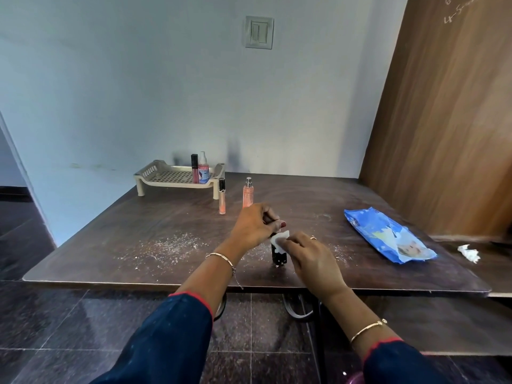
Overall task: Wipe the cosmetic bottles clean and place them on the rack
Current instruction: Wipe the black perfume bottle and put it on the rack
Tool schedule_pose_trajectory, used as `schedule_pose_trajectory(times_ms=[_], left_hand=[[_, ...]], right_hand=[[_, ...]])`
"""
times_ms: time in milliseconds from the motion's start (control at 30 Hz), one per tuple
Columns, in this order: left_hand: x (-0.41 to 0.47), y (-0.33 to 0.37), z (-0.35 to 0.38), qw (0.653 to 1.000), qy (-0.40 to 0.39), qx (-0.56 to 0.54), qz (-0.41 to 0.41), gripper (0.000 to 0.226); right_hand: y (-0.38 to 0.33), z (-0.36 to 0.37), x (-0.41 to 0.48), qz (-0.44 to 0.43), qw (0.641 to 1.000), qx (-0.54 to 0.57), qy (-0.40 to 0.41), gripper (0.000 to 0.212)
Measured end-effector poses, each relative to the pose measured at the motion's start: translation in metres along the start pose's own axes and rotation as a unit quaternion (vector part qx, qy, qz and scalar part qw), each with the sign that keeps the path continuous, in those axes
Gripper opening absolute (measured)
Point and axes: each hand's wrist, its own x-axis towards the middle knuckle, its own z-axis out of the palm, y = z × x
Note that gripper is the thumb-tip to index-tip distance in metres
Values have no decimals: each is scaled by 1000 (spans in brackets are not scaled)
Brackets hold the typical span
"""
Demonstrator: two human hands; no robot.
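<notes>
Now my left hand (253,227) pinches cap of small dark glass bottle (278,254), steadying it upright on brown table (138,231); right hand (310,254) presses white wipe (278,239) against its shoulder, rubbing.

Five cosmetic bottles (278,252) (two on the rack (177,177)), one wipe pack (388,235), two hands (253,225).
</notes>
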Motion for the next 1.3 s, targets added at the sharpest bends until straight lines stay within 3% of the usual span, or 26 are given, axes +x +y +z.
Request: schedule_pose_trajectory(times_ms=[200, 367, 567, 667, 900, 1067, 1300], left_hand=[[10, 0, -2, 999, -9, 41, -4, 21], [13, 0, -4, 999, -31, 21, -19, 15], [12, 1, -6, 998, -35, 46, 0, 19], [13, -2, -7, 998, -23, 63, 9, 17], [12, 0, -5, 997, -23, 73, 30, 12], [14, -3, -5, 996, -12, 82, 34, 14], [16, -1, -4, 995, -24, 95, 34, 14]], right_hand=[[5, -5, -3, -119, 984, -85, -104, 23], [11, -9, -2, -169, 973, -81, -133, 29], [27, -13, -3, -245, 942, -124, -192, 17], [36, -21, -3, -226, 947, -136, -183, 20], [22, -18, 12, -65, 995, -67, -46, 27], [9, -1, 9, -20, 999, -28, -40, 29], [17, 0, -1, -45, 996, -14, -79, 27]])
